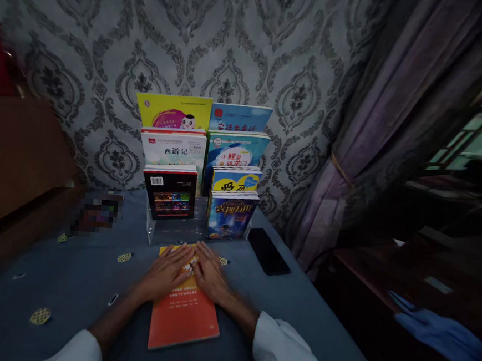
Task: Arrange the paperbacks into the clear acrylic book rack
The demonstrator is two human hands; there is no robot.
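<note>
An orange-red book (183, 326) with a yellow far end lies flat on the blue cloth before me. My left hand (167, 269) rests palm down on its upper left part, fingers stretched forward. On its upper right part lies my right hand (211, 272), also flat, with the fingertips of both hands close together. Just beyond them stands a clear acrylic book rack (178, 232) with books in two columns. A black-covered book (172, 194) is at its front left, and a dark blue book (232, 216) at its front right.
Behind in the rack are a white book (174, 150), a yellow-green book (173, 111) and several blue ones. A black phone (267, 252) lies right of the rack. A brown box (17, 157) is at the left; a purple curtain (353, 134) hangs at the right.
</note>
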